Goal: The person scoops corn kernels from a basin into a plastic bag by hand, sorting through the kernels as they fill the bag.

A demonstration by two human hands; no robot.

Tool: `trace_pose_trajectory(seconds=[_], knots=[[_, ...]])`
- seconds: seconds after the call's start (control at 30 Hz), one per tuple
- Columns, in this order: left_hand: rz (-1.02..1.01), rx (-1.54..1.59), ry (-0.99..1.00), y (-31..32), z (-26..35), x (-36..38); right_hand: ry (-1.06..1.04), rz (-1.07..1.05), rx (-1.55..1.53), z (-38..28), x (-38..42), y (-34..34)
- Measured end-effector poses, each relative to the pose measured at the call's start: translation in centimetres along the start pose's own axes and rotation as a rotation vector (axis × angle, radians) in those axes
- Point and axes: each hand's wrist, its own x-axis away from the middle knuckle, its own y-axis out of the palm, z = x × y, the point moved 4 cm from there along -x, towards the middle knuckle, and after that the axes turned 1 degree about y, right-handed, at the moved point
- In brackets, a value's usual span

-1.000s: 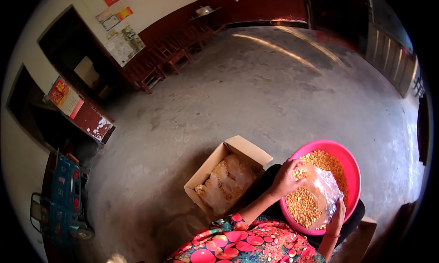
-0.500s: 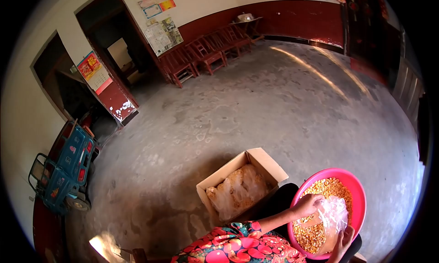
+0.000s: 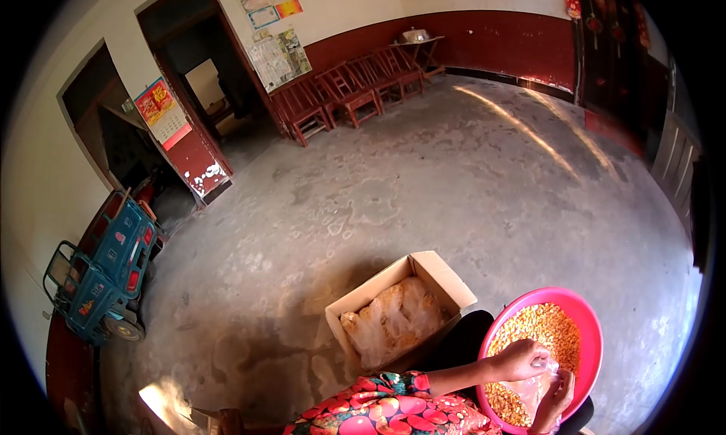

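A pink basin (image 3: 593, 337) full of orange-yellow kernels that look like corn (image 3: 546, 321) sits at the lower right, by my dark-clothed knee. Over it, my left hand (image 3: 520, 361) comes in from the left with bent fingers pinching the upper part of a clear plastic bag (image 3: 532, 393). Lower and to the right, my right hand (image 3: 556, 399) grips the same bag, its fingers curled round the plastic. The bag looks bunched between both hands, and its lower part hangs down inside the basin. My fingers partly hide its mouth.
Left of the basin stands an open cardboard box (image 3: 446, 278) holding filled clear bags (image 3: 397, 318). A blue toy-like three-wheeled truck (image 3: 113, 261) is by the left wall. Red wooden chairs (image 3: 348, 91) line the far wall, beside a small table with a metal pot (image 3: 415, 36).
My hands have come closer together. The plastic, spread and puffed up before, is now gathered between them. My left hand has moved slightly down and right; the view has shifted a little.
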Motion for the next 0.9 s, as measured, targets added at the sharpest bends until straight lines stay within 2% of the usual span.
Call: trace_pose_trajectory(seconds=[0.07, 0.13, 0.17, 0.2, 0.27, 0.3, 0.33, 0.37, 0.4, 0.47, 0.53, 0.57, 0.63, 0.67, 0.7, 0.73, 0.77, 0.8, 0.83, 0.87, 0.9], knots=[[-0.022, 0.09, 0.061, -0.2, 0.3, 0.2, 0.025, -0.042, -0.031, 1.8, 0.3, -0.1], [-0.067, 0.065, -0.004, -0.4, 0.7, 0.2, 0.241, -0.12, -0.599, 1.0, 0.5, 0.3], [-0.017, 0.181, 0.002, -0.2, 0.6, 0.3, 0.253, -0.233, -0.724, -0.3, 0.6, 0.5], [0.03, 0.298, 0.009, 0.2, 0.4, 0.2, 0.248, -0.222, -0.54, -3.5, 0.5, 0.2], [-0.033, 0.201, 0.2, 1.7, -0.6, -0.2, -0.03, -0.149, -0.189, -6.0, 0.0, 0.0], [-0.054, 0.433, 0.079, 1.7, -1.0, -0.3, 0.062, -0.165, -0.204, -4.0, 0.3, 0.6], [-0.073, 0.662, -0.044, 1.7, -1.5, -0.4, 0.067, -0.139, -0.101, -2.8, 0.3, 0.7], [-0.107, 0.825, -0.087, 1.5, -1.6, -0.4, 0.12, -0.149, -0.122, -1.5, 0.5, 0.6], [-0.064, 0.819, -0.12, 1.5, -2.3, -0.3, 0.174, -0.158, -0.143, -1.6, 0.3, 0.4], [-0.025, 0.926, -0.313, 1.9, -4.4, 0.0, 0.105, -0.12, -0.19, 0.5, 0.5, 0.5], [-0.003, 0.86, -0.286, 1.2, -4.1, 0.0, 0.128, -0.28, -0.244, 2.3, 0.7, 0.5], [-0.021, 0.846, -0.218, 2.0, -5.0, -0.2, 0.149, -0.223, -0.326, 6.4, 1.6, 1.0], [-0.066, 0.769, -0.088, 2.0, -4.7, -0.4, 0.237, -0.112, -0.544, 7.5, 1.7, 0.9], [-0.065, 0.772, -0.089, 2.0, -4.9, -0.2, 0.26, -0.106, -0.554, 8.0, 1.6, 0.4], [-0.135, 0.696, -0.107, 1.0, -3.1, 0.1, 0.283, -0.101, -0.563, 4.9, 0.8, -0.5], [-0.205, 0.618, -0.126, 0.6, -2.2, 0.3, 0.285, -0.058, -0.508, 5.2, 0.5, -1.0], [-0.095, 0.53, 0.022, 0.8, -2.3, 0.4, 0.263, -0.061, -0.49, 5.3, 0.2, -1.7], [-0.095, 0.53, 0.022, 0.6, -2.2, 0.5, 0.241, -0.065, -0.472, 5.2, -0.2, -2.5], [-0.252, 0.458, -0.012, 0.7, -2.1, 0.8, 0.281, -0.11, -0.497, 5.0, -0.5, -3.0], [-0.407, 0.385, -0.048, 1.1, -2.2, 1.2, 0.204, -0.102, -0.433, 5.3, -0.8, -3.6], [-0.49, 0.387, -0.152, 1.7, -2.7, 1.3, 0.166, -0.015, -0.247, 4.3, -0.9, -4.2]])
